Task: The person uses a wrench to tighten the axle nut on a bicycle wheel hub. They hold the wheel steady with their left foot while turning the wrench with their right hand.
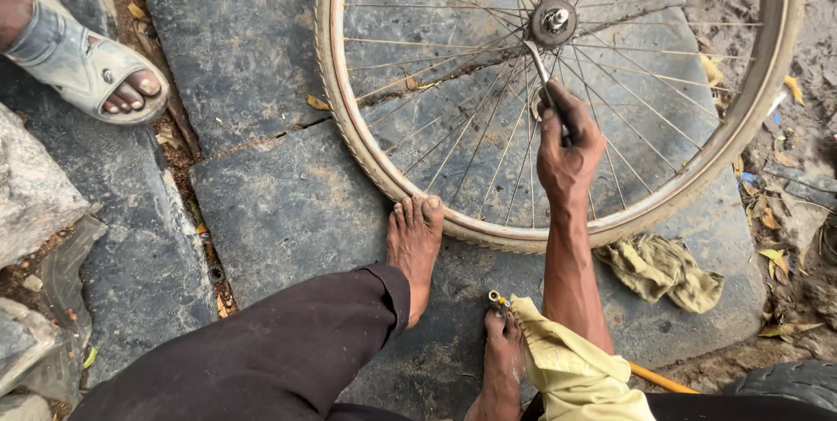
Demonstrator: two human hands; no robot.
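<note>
Gripping a wrench at the wheel hub, my right hand is clenched; I see no left hand.

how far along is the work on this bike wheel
Done: the wheel lies flat on the stone slabs, off any bike. In hand: the right hand holds a spanner at the hub nut. Left: the nut still sits on the axle.

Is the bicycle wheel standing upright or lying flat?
Lying flat. The bicycle wheel rests on its side on the stone slabs, hub facing up, while the right hand holds a wrench at it.
</note>
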